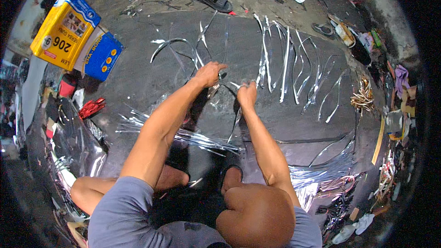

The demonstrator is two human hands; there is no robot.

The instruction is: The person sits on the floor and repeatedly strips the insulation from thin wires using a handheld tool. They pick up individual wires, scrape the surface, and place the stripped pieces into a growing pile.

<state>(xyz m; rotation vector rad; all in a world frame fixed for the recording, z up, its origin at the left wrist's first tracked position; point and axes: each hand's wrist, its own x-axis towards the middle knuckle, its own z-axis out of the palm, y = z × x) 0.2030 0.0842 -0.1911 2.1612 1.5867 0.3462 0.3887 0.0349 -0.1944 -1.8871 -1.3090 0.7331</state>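
Observation:
My left hand point(209, 74) is at the middle of the dark mat, fingers curled on a thin silver strip point(173, 41) that arcs away to the far left. Its index finger points right, and a shiny crumpled bit hangs below the palm. Just to the right, my right hand point(247, 93) pinches a dark, shiny strip point(237, 121) whose tail dangles towards my feet. A small pale tip sticks out from these fingers towards the left hand. Beyond my right hand, several silver strips point(285, 64) lie spread side by side. How the fingers grip is partly hidden.
A bundle of silver strips point(202, 141) lies before my feet, and a larger pile point(321, 172) at the right. Yellow-and-blue tins point(62, 30) stand far left, near a red bundle point(92, 108). A gold bundle point(363, 96) and black sandal point(212, 1) lie by the mat point(138, 64).

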